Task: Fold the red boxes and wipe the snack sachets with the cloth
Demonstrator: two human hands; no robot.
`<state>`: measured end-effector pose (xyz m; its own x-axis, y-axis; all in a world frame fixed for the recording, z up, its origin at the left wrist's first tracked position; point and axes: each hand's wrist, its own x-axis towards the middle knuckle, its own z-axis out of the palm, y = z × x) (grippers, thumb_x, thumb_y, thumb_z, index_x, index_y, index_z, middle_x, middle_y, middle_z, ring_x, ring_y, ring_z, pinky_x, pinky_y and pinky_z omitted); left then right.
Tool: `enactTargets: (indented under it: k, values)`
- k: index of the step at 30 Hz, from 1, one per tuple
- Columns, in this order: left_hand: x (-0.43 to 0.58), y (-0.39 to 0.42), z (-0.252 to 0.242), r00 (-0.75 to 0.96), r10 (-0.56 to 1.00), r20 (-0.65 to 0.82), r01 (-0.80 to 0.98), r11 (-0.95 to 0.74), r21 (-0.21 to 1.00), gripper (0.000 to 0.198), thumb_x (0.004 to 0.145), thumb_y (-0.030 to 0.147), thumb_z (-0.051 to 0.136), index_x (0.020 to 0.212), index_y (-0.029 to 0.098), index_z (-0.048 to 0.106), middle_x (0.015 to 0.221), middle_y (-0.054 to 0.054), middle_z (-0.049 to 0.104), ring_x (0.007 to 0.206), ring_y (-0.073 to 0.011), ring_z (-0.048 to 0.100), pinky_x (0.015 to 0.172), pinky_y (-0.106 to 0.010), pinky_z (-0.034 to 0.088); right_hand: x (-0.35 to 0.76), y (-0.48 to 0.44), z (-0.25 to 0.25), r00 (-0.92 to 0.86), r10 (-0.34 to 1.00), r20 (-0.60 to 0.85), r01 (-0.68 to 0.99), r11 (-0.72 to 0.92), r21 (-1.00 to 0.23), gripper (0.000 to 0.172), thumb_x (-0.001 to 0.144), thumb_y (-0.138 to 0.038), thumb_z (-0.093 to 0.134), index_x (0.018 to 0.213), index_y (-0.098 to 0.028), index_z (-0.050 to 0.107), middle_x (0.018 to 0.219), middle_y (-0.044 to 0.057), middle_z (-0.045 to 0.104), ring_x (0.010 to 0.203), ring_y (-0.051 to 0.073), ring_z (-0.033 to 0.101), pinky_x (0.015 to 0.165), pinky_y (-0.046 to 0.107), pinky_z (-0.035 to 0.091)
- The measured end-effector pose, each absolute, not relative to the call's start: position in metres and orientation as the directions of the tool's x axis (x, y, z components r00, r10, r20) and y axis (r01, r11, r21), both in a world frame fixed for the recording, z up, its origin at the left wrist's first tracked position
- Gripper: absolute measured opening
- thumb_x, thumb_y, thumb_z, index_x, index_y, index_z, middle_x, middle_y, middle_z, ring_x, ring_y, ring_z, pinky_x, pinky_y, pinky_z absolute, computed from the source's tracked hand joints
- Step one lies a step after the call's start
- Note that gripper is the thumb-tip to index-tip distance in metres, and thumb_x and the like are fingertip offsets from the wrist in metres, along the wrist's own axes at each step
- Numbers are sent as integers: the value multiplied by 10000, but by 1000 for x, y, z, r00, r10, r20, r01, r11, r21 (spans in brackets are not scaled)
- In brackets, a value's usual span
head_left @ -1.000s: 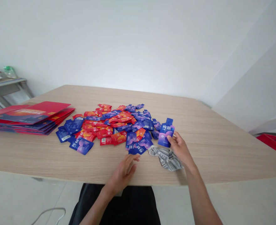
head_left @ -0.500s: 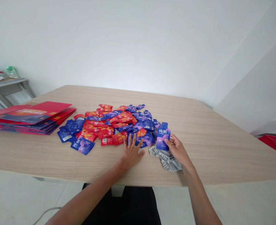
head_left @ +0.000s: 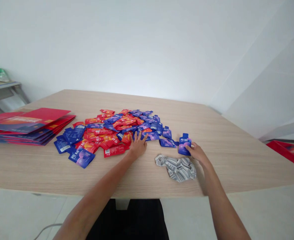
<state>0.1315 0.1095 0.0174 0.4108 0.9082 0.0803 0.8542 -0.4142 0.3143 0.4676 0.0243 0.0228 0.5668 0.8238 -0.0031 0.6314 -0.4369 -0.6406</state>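
Observation:
Between the thumb and fingers of my right hand (head_left: 198, 152) is a blue pouch (head_left: 184, 145) with a purple fruit print and a narrow spout end pointing away from me. Just left of it another blue pouch (head_left: 167, 143) lies flat on the table. My left hand (head_left: 138, 146) is spread, its fingertips touching the near edge of a heap of red pouches (head_left: 102, 131) and blue ones. A crumpled grey-and-white striped cloth (head_left: 179, 169) lies on the table between my hands, nearer to me.
Folded red and blue cartons (head_left: 29, 125) are stacked at the table's left. A side table (head_left: 4, 87) with a green-topped item stands beyond the far left corner. Something red (head_left: 289, 151) shows past the right edge. A white wall rises behind the wooden table (head_left: 232, 160).
My right hand has carried the blue pouch rightward, away from the heap and the striped cloth. My left hand has shifted forward a little against the heap, and a blue pouch now lies apart from it.

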Motion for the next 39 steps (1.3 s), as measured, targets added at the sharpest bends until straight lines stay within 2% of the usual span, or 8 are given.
enactTargets:
  k: [6, 12, 17, 20, 24, 28, 32, 39]
  values:
    - [130, 108, 11, 402, 905, 138, 853, -425, 303, 636, 1023, 294, 454, 1654, 235, 394, 1767, -173, 239, 1638, -410, 162, 1297, -656, 162, 500, 25, 32, 644, 761, -73, 650, -596, -472, 352, 868, -354, 646, 1047, -88, 792, 867, 202, 798, 848, 327, 768, 722, 368, 566]
    - [121, 87, 22, 469, 868, 165, 840, -496, 220, 664, 999, 205, 444, 1649, 95, 363, 1733, -264, 261, 1632, -385, 206, 1319, -590, 137, 497, 23, 34, 707, 704, -63, 644, -678, -353, 440, 926, -372, 603, 1234, -89, 739, 1182, 283, 751, 1158, 394, 727, 948, 456, 555]
    - [99, 56, 21, 455, 878, 150, 852, -478, 214, 652, 974, 186, 471, 1618, 97, 418, 1713, -255, 323, 1611, -398, 269, 1291, -604, 237, 462, 17, 41, 746, 664, 37, 643, -707, -295, 589, 984, -376, 503, 1460, -35, 563, 1415, 344, 565, 1200, 438, 681, 979, 553, 527]
    - [79, 35, 14, 476, 865, 160, 836, -502, 223, 606, 967, 162, 467, 1570, 108, 491, 1697, -225, 382, 1606, -378, 293, 1286, -577, 278, 424, 13, 51, 589, 783, 202, 797, -521, -306, 538, 988, -356, 490, 1449, -93, 579, 1360, 259, 592, 1153, 365, 682, 986, 497, 526]
    - [32, 10, 16, 437, 851, 290, 816, -511, 269, 558, 970, 169, 465, 1520, 157, 554, 1650, -175, 473, 1575, -335, 363, 1297, -547, 277, 361, 4, 60, 115, 915, 387, 954, 6, -298, 366, 1009, -319, 477, 1272, -197, 699, 1229, 137, 683, 1169, 304, 632, 1071, 453, 475]
    - [-36, 1, 31, 90, 906, 415, 919, -236, 316, 516, 1016, 327, 445, 1492, 164, 560, 1586, -195, 512, 1525, -366, 389, 1260, -577, 298, 310, -10, 52, 18, 880, 474, 937, 150, -315, 320, 1030, -314, 464, 1180, -214, 729, 1192, 119, 697, 1131, 304, 609, 1036, 466, 462]
    - [-86, 4, 42, -344, 888, 306, 905, 227, 360, 734, 1016, 539, 403, 1562, 50, 427, 1577, -330, 421, 1483, -490, 370, 1142, -672, 352, 284, -19, 36, 22, 864, 504, 925, 174, -339, 314, 1039, -291, 449, 1154, -217, 731, 1173, 110, 694, 1102, 284, 597, 1000, 446, 458]
    - [-111, 12, 41, -426, 892, 148, 855, 344, 389, 841, 965, 603, 454, 1579, 33, 384, 1461, -340, 498, 1415, -530, 424, 1116, -663, 345, 283, -29, 28, 230, 829, 509, 966, -129, -225, 354, 1009, -362, 500, 1245, -199, 707, 1319, 178, 654, 1193, 375, 555, 981, 525, 441]
